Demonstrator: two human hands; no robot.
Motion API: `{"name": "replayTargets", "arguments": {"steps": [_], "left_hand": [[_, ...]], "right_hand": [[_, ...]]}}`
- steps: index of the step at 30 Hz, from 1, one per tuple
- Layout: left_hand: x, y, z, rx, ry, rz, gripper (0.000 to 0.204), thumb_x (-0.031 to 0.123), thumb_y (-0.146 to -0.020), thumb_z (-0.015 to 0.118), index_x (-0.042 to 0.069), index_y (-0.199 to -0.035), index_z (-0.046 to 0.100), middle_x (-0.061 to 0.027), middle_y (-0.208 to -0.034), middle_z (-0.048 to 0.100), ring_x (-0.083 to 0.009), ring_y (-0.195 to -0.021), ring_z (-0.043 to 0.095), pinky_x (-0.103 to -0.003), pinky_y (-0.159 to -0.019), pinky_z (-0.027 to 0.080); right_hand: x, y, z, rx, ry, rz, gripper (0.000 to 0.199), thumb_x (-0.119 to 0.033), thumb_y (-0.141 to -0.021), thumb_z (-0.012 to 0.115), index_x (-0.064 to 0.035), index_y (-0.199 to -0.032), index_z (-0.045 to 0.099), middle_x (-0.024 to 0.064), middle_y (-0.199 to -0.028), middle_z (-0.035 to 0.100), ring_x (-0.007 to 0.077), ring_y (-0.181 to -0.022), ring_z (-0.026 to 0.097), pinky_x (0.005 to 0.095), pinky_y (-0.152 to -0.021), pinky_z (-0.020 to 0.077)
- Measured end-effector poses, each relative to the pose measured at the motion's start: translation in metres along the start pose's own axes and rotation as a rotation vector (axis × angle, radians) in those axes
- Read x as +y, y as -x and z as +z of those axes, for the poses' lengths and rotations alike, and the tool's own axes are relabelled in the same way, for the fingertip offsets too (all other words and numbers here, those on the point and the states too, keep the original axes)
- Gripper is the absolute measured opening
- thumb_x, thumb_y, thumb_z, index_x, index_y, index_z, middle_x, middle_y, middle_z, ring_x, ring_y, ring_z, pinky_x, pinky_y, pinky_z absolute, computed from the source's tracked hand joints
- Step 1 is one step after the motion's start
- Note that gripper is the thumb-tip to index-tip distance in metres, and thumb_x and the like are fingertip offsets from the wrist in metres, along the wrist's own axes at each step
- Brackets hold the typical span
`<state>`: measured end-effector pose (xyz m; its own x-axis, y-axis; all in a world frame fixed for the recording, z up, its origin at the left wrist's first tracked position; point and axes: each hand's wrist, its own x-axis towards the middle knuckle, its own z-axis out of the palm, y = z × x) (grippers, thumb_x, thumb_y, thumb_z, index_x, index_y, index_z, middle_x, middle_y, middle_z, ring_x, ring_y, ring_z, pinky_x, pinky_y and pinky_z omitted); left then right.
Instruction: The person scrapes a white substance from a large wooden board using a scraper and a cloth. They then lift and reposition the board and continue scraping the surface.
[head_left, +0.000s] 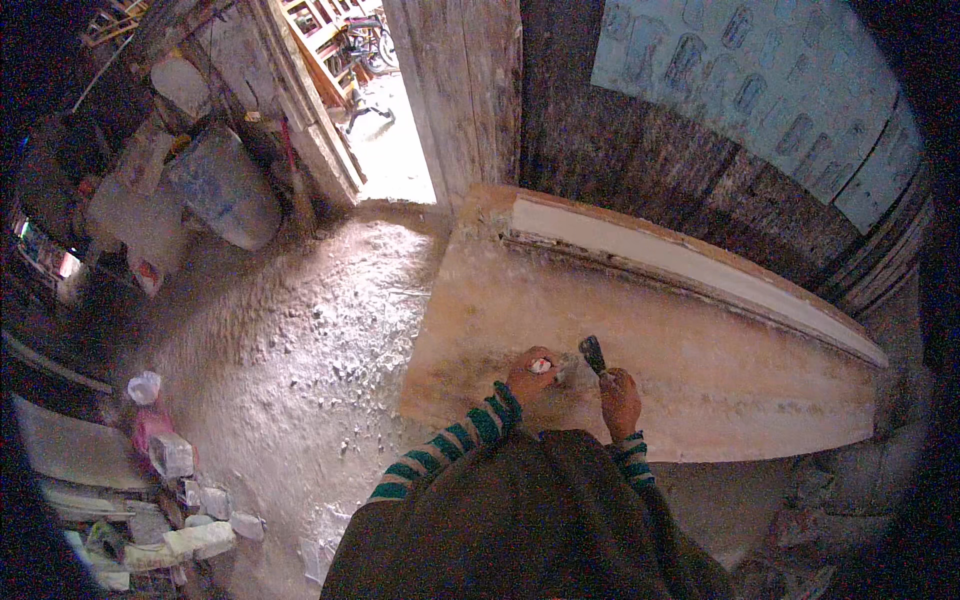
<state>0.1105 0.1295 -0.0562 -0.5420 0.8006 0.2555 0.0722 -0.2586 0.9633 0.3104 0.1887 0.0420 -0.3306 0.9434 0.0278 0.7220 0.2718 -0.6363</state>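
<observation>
My left hand point(527, 380) is closed around a small whitish thing with a touch of red point(541, 365), just above the wooden tabletop point(520, 300). Its exact kind is too small to tell. To the right of it, my right hand point(621, 402) grips a short tool with a dark, flat end point(592, 353), maybe a brush or scraper. That end points up and left, toward the far side of the table. The two hands are a little apart. Both wrists show green-and-white striped cuffs.
A long pale board point(690, 262) runs along the table's far edge. At the left is a rough, dusty floor point(290, 310), with a large drum point(225, 187) farther back near a bright doorway point(390, 150). Pale blocks and bags point(200, 538) lie at the lower left.
</observation>
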Motion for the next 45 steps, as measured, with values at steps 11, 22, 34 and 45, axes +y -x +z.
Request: {"name": "replayTargets", "arguments": {"steps": [11, 22, 34, 45], "left_hand": [[0.091, -0.016, -0.252, 0.447, -0.367, 0.051, 0.017, -0.006, -0.077, 0.062, 0.007, -0.087, 0.058, -0.0021, -0.083, 0.058, -0.0137, -0.078, 0.057, -0.028, -0.071, 0.049], [-0.006, 0.045, -0.003, -0.147, 0.13, -0.6, 0.016, 0.011, -0.087, 0.063, 0.006, -0.101, 0.06, -0.0042, -0.089, 0.064, -0.0173, -0.082, 0.062, -0.032, -0.074, 0.053], [0.094, 0.069, -0.263, 0.539, -0.664, -0.096, 0.014, -0.001, -0.076, 0.063, 0.009, -0.085, 0.06, -0.002, -0.082, 0.059, -0.0136, -0.076, 0.057, -0.028, -0.071, 0.049], [0.028, 0.106, -0.028, 0.174, 0.218, -0.403, 0.012, 0.005, -0.081, 0.069, 0.006, -0.091, 0.064, -0.0053, -0.087, 0.065, -0.0173, -0.086, 0.061, -0.03, -0.076, 0.051]], "right_hand": [[0.028, 0.024, -0.015, 0.066, 0.0, -0.086, 0.016, -0.02, -0.088, 0.062, -0.0074, -0.098, 0.062, 0.0153, -0.095, 0.062, 0.0345, -0.089, 0.06, 0.0406, -0.076, 0.0483], [0.025, 0.017, -0.011, 0.041, 0.007, -0.2, 0.019, -0.024, -0.093, 0.052, -0.0077, -0.099, 0.06, 0.0148, -0.094, 0.06, 0.0369, -0.087, 0.058, 0.0452, -0.074, 0.0484], [0.036, 0.013, -0.028, -0.05, 0.057, -0.2, 0.018, -0.021, -0.093, 0.054, -0.0077, -0.102, 0.061, 0.014, -0.093, 0.061, 0.0359, -0.086, 0.058, 0.0437, -0.072, 0.048], [0.065, 0.008, -0.046, -0.061, -0.054, -0.254, 0.015, -0.016, -0.09, 0.06, -0.0055, -0.1, 0.062, 0.015, -0.096, 0.062, 0.0354, -0.087, 0.06, 0.0404, -0.074, 0.0486]]}}
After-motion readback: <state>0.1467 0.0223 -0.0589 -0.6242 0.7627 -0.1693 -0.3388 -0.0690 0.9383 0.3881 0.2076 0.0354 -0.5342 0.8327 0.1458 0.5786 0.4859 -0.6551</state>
